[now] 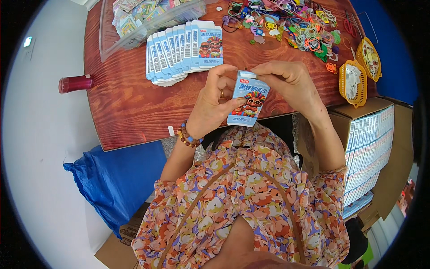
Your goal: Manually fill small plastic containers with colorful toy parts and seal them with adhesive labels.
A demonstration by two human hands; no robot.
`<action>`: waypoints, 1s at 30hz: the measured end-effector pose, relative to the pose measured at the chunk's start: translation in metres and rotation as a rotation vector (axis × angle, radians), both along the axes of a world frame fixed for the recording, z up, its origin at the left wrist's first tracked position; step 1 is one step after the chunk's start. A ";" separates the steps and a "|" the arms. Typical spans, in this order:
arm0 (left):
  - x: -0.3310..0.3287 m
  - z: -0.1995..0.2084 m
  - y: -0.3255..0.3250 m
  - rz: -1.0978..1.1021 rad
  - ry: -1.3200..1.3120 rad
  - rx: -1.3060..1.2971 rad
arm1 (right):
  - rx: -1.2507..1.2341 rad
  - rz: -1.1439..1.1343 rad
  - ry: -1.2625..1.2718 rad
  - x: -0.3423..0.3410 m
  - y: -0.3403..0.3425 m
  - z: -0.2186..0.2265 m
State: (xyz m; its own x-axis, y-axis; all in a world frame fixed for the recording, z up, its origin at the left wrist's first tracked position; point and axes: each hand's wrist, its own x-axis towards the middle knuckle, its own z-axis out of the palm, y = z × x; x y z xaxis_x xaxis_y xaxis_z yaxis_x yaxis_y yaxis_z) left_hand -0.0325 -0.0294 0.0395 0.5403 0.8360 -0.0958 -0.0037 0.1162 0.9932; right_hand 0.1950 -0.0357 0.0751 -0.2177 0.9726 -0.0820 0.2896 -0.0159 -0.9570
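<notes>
"Where is the box?"

"A small blue box (249,99) is held before the person's chest, over the near edge of the table (130,116), its printed face showing."

"How is it held?"

"The left hand (215,101) grips its left side, thumb across the front, probably to keep it steady. The right hand (286,83) has bent fingers at the top end, likely because that narrow end suits fingertips; I can't tell whether they pinch it."

"And around them?"

"A fanned row of similar boxes (179,49) lies just beyond the left hand, overlapping, perhaps so each lifts off easily. Colourful trinkets (313,38) spread beyond the right hand. A carton (400,166) packed with blue boxes stands to the right, apparently within reach."
</notes>
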 end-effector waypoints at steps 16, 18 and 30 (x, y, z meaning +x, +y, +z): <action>0.012 -0.007 -0.005 0.028 -0.177 -0.062 | 0.192 -0.067 0.038 0.004 -0.017 -0.040; 0.011 -0.005 -0.005 0.021 -0.154 -0.070 | 0.319 -0.019 -0.009 0.011 -0.012 -0.045; -0.003 -0.006 0.004 0.103 -0.167 -0.083 | 0.062 0.107 0.097 -0.006 0.014 -0.041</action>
